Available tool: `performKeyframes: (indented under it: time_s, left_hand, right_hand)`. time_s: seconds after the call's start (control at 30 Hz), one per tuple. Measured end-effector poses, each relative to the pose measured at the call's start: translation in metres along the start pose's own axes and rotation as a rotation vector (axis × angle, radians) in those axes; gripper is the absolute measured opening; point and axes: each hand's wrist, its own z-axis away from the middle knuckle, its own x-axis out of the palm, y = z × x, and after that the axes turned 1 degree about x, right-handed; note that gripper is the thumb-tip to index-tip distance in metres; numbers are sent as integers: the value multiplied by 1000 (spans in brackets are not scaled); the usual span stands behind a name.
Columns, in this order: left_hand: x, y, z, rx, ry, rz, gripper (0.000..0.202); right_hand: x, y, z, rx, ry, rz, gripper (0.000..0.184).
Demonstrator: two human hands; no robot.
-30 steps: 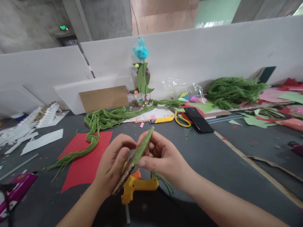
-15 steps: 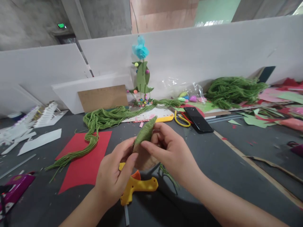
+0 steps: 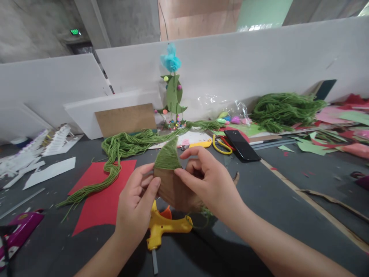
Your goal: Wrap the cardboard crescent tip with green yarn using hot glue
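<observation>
Both of my hands hold a brown cardboard crescent whose pointed upper tip is wrapped in green yarn. My left hand pinches its left edge with thumb and fingers. My right hand grips it from the right, fingers curled round the back. A loose end of green yarn trails below my right hand. A yellow glue gun lies on the dark table right under the cardboard.
A red paper sheet and a long green yarn bundle lie to the left. Scissors, a yellow cutter, a black phone and a finished green moon decoration sit behind. More yarn and paper scraps fill the right.
The cardboard piece has been turned from edge-on to face me, showing its brown face and yarn-wrapped tip. Both hands rose slightly and kept their hold.
</observation>
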Motion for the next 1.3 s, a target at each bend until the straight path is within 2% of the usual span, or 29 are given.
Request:
performKeyframes:
  time_s: [0.33,0.4,0.57,0.7,0.87,0.97,1.07,1.17,1.3]
  left_hand:
    - [-6,0,-5,-4,-116,34,14]
    - [-10,2,-9,-3,-163,-19,9]
    - [-18,9,-18,-73,-279,-145,13]
    - [-16,6,-20,-162,-328,-115,15]
    - [-9,-3,-21,-218,-295,49,15]
    - [-11,-10,-28,-224,-215,71,18]
    - [-18,-16,-38,-208,-121,74,20]
    - [-24,-23,-47,-236,-96,79,23]
    - [-29,-35,-54,-247,-67,92,26]
  right_hand:
    - [-4,2,-6,77,-96,105,9]
    - [-4,3,-6,60,-120,134,8]
    - [-5,5,-6,-35,-156,240,5]
    - [-5,7,-5,-83,-158,305,7]
    - [-1,12,-8,-75,-136,343,5]
    - [-2,17,-13,-31,-140,282,18]
    - [-6,23,-20,4,-247,286,15]
    - [-11,33,-28,8,-326,469,11]
    - [-14,53,-36,4,-206,617,16]
